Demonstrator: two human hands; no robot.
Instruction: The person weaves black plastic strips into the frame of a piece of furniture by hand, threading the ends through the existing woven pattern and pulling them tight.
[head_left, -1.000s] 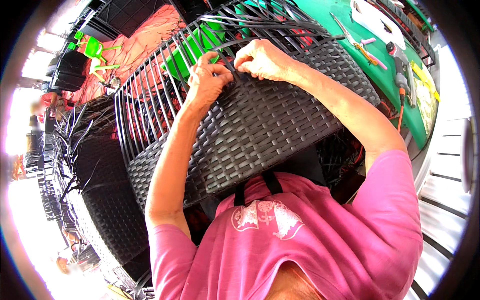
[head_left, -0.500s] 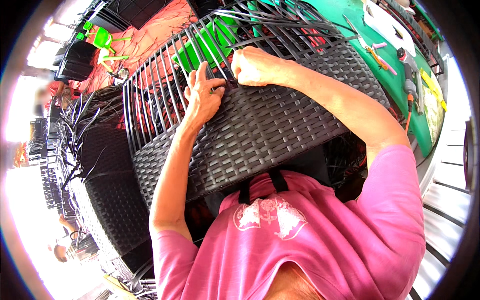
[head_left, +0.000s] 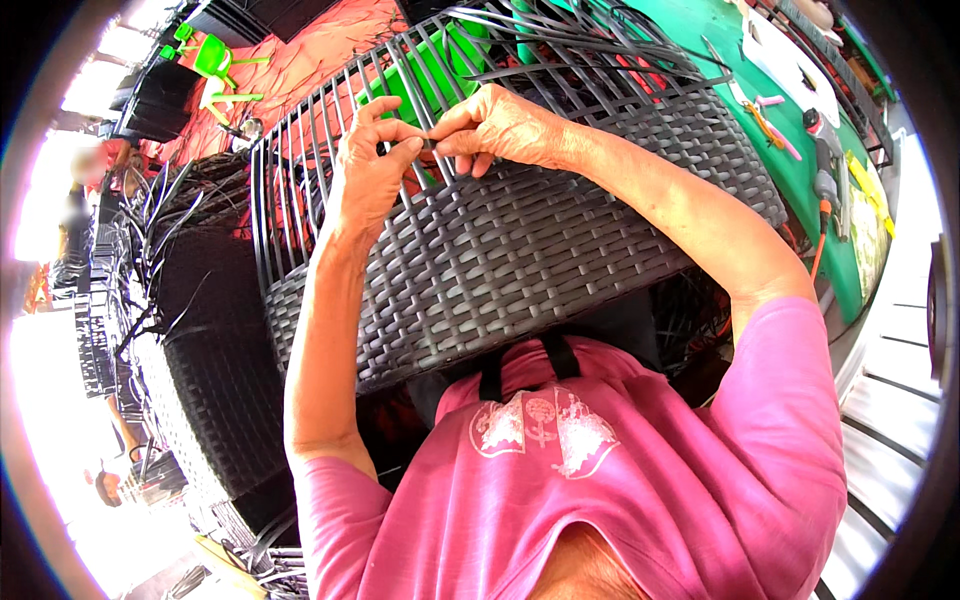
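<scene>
In front of me is a black woven wicker panel (head_left: 500, 260), its near part a tight weave of flat plastic strips. Bare black uprights (head_left: 291, 190) stand out past the weave's far edge. Over that edge, left of centre, my left hand (head_left: 368, 165) pinches with thumb and index finger. My right hand (head_left: 505, 128) meets it there, its fingertips pressed together. A bit of black strip (head_left: 429, 144) shows between the two pinches; most of it is hidden by fingers. Long loose strips (head_left: 560, 68) lie across the uprights to the right of my hands.
Beyond the uprights is a green plastic object (head_left: 440, 75). A green table (head_left: 725, 125) at the right bears a corded power tool (head_left: 823, 165) and orange-handled scissors (head_left: 757, 117). Another woven piece (head_left: 215, 370) stands at left; a small green chair (head_left: 212, 58) sits on the red floor (head_left: 300, 55).
My right hand has opened from a fist into a fingertip pinch and shifted left. The left hand has moved slightly left, its spread fingers now pinching beside the right hand's.
</scene>
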